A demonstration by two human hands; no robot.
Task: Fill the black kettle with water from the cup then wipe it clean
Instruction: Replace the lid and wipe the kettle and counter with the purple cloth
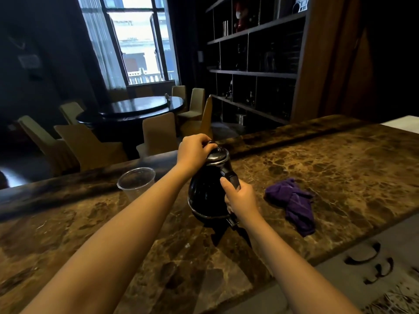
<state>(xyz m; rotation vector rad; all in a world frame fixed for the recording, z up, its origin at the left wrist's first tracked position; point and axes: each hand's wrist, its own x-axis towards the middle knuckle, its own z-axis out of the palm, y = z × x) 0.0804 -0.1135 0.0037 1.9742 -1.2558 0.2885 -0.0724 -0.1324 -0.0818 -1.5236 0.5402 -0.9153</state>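
1. Two bare forearms are seen reaching forward from the near edge over a brown marble countertop [317, 177].
2. A black kettle [206, 196] is seen near the middle of the countertop, tilted slightly, its base at the surface.
3. The left hand [192, 152] is curled over the kettle's lid [216, 155], with the fingertips closed on the knob at the top.
4. The right hand [241, 198] is wrapped around the kettle's handle [231, 177] on its right side, the thumb laid along the handle's upper part.
5. A clear plastic cup [136, 182] is set upright just left of the kettle, partly hidden behind the left forearm; whether water is in it cannot be told.
6. A crumpled purple cloth [294, 205] is laid on the countertop to the right of the kettle, apart from it and untouched by either hand.
7. A round dark dining table [136, 109] ringed by covered chairs [86, 143] is seen far beyond the counter, below a bright window [136, 41].
8. Dark open shelving [256, 64] is seen at the far right.
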